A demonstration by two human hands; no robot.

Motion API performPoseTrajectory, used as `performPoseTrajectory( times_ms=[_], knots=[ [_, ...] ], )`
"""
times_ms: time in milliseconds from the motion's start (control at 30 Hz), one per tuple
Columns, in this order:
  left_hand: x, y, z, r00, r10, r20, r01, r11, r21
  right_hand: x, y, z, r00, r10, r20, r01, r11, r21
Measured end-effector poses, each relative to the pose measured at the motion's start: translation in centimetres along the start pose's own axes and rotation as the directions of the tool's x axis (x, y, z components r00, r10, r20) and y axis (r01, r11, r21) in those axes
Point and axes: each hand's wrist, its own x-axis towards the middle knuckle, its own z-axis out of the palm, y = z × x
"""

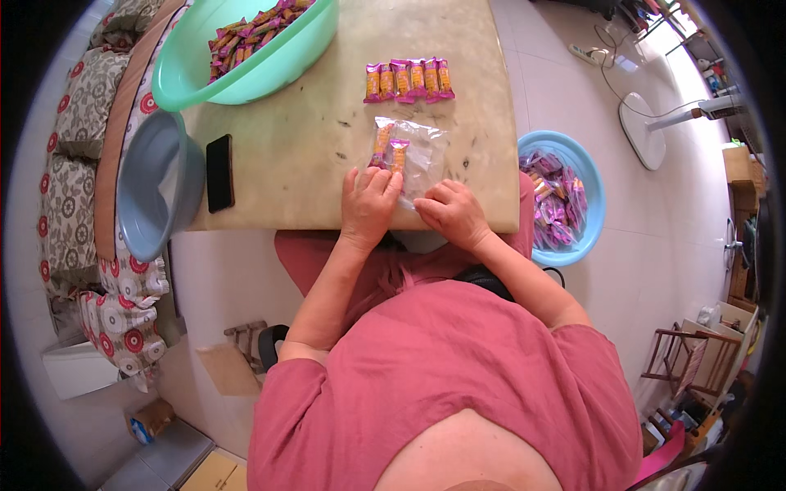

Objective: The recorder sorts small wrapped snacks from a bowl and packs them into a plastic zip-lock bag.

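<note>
A clear plastic bag [424, 150] lies flat near the table's front edge. One small purple-and-orange wrapped snack [381, 144] is at its left side, and a second wrapped snack [398, 154] lies just right of it, its lower end at the fingertips of my left hand [370, 205]. Whether this second snack is inside the bag or on top cannot be told. My right hand [453, 212] has its fingers bent at the bag's lower right edge, pinching the plastic. Beyond the bag, a row of several wrapped snacks [417, 80] stands side by side on the table.
A green basin [276, 77] holding many wrapped snacks is at the table's back left. A black phone [220, 173] lies near the left edge, beside a blue-grey basin [150, 202]. Right of the table, a light-blue basin [586, 245] holds filled plastic bags.
</note>
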Motion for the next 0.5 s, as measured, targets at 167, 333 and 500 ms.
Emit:
performPoseTrajectory(
  times_ms=[167,333,500],
  knots=[
    [0.3,-0.2,0.7,1.000,-0.012,-0.014,0.013,1.000,0.018,0.0,0.0,0.1,1.000,-0.007,0.003,0.007,1.000,0.011],
    [0.9,-0.2,1.0,0.999,-0.052,-0.001,0.052,0.998,0.036,0.1,0.0,0.0,1.000,0.007,0.001,-0.007,1.000,0.019],
    [1.4,-0.3,1.5,0.998,0.054,-0.032,-0.054,0.999,-0.001,0.2,0.0,0.0,1.000,0.008,0.014,-0.008,1.000,0.005]
  ],
)
